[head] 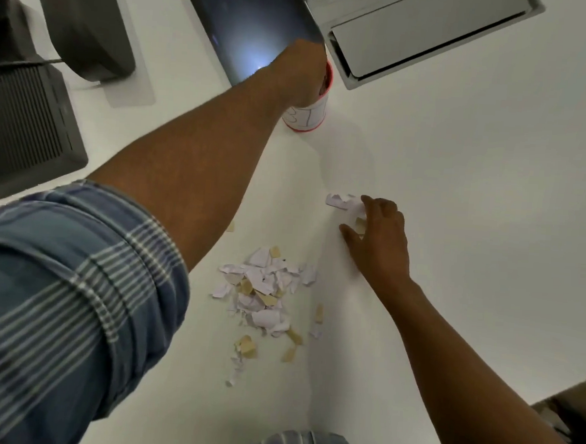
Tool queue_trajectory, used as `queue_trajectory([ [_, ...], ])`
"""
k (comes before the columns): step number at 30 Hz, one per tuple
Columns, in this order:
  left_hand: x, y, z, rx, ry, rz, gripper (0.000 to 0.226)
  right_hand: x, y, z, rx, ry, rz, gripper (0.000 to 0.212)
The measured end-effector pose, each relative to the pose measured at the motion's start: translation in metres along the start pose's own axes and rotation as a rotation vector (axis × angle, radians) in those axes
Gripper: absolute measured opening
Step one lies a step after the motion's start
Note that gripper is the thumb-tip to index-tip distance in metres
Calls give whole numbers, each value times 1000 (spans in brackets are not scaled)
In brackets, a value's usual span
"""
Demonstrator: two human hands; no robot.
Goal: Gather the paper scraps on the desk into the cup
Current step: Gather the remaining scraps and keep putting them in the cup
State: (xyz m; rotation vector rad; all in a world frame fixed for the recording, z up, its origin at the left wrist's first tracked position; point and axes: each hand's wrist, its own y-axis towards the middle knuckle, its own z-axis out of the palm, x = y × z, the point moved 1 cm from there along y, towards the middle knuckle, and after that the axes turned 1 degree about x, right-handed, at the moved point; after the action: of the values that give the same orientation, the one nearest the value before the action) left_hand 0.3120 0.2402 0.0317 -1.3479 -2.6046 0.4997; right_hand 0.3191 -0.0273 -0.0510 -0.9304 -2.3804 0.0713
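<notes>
A white cup [310, 114] with a red rim and base stands far back on the white desk [475, 198]. My left hand [302, 75] is stretched out over the cup's mouth, fingers pointing down into it and hidden inside; whether it holds scraps cannot be seen. A pile of white and tan paper scraps [263, 288] lies in the middle of the desk. My right hand [380, 234] rests to the right of the pile, fingers spread over a small bunch of scraps [342, 201], touching them.
A dark tablet [252, 23] lies just behind the cup. A grey recessed hatch [416, 33] sits at the back right. A monitor stand [87, 20] and a black box [26, 126] are at the left. The desk's near edge runs at lower right.
</notes>
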Motion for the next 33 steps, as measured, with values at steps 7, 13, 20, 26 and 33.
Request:
queue_trajectory([
  [7,10,-22,-21,-33,-206,-56,37,5,8,6,124,-80,-16,74],
  [13,31,-95,-10,-388,-465,-181,26,28,15,13,183,-191,-163,55],
  [20,37,-220,100,-403,-686,-438,30,49,-1,21,238,-350,-474,23],
  [26,23,-312,178,-205,-457,-706,40,51,-35,22,288,-399,-592,21],
  [33,22,-377,218,100,-563,-1107,67,26,-76,30,253,-335,-568,23],
])
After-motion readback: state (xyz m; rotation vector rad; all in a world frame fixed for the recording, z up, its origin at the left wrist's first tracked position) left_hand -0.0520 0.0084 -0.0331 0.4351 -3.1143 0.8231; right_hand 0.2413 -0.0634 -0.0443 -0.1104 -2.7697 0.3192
